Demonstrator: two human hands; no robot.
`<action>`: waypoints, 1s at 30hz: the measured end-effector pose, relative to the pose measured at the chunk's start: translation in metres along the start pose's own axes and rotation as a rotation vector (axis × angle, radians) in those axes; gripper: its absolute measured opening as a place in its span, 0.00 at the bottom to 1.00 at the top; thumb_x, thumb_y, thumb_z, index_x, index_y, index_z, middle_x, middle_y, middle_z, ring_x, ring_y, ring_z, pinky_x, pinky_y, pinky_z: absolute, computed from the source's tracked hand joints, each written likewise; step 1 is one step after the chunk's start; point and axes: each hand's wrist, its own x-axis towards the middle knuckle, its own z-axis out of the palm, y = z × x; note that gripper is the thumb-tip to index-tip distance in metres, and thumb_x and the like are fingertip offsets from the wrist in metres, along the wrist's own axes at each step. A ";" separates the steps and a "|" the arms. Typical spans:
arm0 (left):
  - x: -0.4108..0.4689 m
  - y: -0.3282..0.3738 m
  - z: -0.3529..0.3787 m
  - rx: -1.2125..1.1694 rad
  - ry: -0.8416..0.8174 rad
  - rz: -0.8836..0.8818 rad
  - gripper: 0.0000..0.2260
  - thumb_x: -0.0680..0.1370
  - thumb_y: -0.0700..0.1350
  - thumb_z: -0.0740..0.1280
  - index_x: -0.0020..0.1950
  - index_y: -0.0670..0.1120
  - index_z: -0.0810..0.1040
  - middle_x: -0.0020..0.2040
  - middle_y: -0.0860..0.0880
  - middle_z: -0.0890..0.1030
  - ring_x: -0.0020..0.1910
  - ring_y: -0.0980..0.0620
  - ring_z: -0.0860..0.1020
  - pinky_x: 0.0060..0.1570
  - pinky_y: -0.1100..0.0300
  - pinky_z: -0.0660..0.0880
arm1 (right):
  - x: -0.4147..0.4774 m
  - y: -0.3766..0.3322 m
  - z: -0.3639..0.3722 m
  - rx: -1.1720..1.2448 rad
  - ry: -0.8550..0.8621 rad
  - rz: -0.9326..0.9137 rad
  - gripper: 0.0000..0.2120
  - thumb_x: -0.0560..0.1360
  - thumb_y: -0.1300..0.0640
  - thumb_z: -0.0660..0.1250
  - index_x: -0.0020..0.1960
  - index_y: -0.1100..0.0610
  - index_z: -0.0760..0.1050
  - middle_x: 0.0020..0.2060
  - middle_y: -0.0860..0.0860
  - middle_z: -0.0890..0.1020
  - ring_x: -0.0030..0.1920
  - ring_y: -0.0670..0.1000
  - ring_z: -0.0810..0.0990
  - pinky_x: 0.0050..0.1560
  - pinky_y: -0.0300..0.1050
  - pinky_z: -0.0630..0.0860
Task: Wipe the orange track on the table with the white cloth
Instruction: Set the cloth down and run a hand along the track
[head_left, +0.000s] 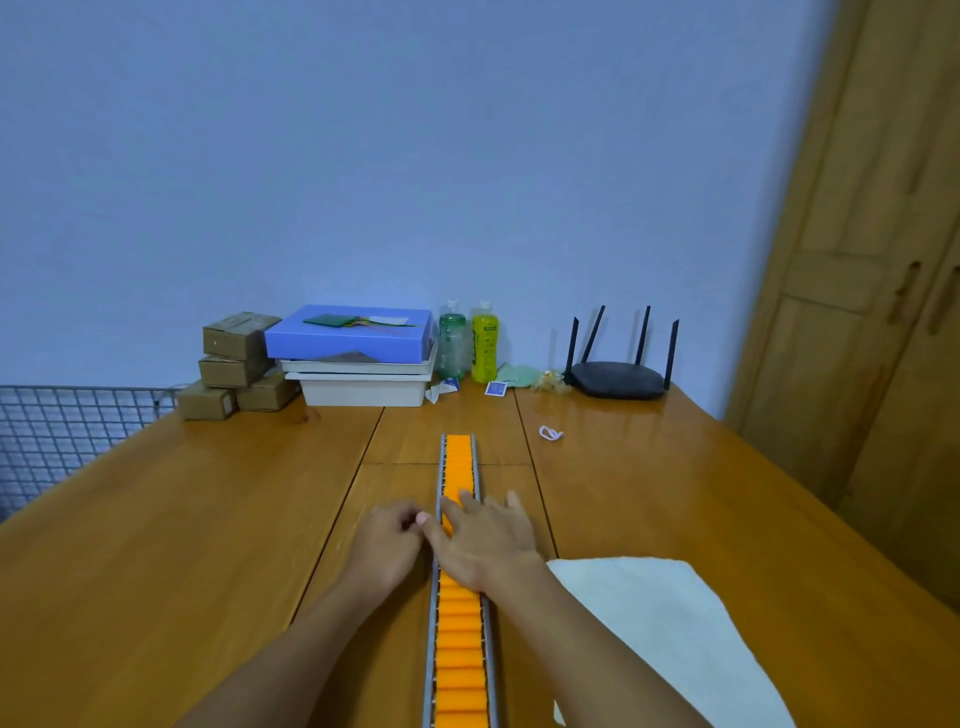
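An orange track (460, 649) runs away from me down the middle of a desk (208, 519). My right grip (483, 540) lies flat across it, fingers spread. My left grip (387, 540) sits just left of the track, fingers curled; whether it pinches anything I cannot tell. The white cloth (660, 623) lies right of the track, beside my right forearm

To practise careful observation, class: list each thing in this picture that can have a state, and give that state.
Orange roller track with grey rails: flat on table.
White towelling cloth: lying beside track, unheld.
Right hand: open, flat across track.
Left hand: fingers curled beside track; grip unclear.
Green plastic bottle: upright, capped.
Yellow plastic bottle: upright, capped.
Black four-antenna router: antennas raised.
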 end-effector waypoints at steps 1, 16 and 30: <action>-0.004 0.000 -0.001 0.000 -0.004 0.002 0.11 0.81 0.38 0.64 0.45 0.47 0.84 0.39 0.50 0.84 0.41 0.49 0.81 0.43 0.48 0.78 | -0.005 -0.001 0.000 -0.005 -0.004 0.001 0.37 0.79 0.30 0.34 0.82 0.46 0.55 0.81 0.52 0.59 0.79 0.58 0.58 0.76 0.61 0.42; -0.058 0.013 -0.016 0.049 -0.032 -0.005 0.11 0.82 0.37 0.63 0.48 0.46 0.84 0.42 0.49 0.83 0.43 0.51 0.81 0.42 0.56 0.76 | -0.058 -0.022 -0.002 -0.061 0.008 0.017 0.40 0.77 0.28 0.32 0.82 0.46 0.53 0.80 0.54 0.60 0.79 0.59 0.58 0.77 0.61 0.43; -0.099 0.020 -0.023 0.108 -0.055 0.019 0.10 0.79 0.37 0.65 0.45 0.47 0.85 0.40 0.52 0.83 0.41 0.53 0.80 0.42 0.52 0.78 | -0.104 -0.031 0.001 -0.097 0.040 0.022 0.39 0.78 0.28 0.33 0.82 0.46 0.54 0.80 0.54 0.62 0.77 0.60 0.62 0.74 0.61 0.49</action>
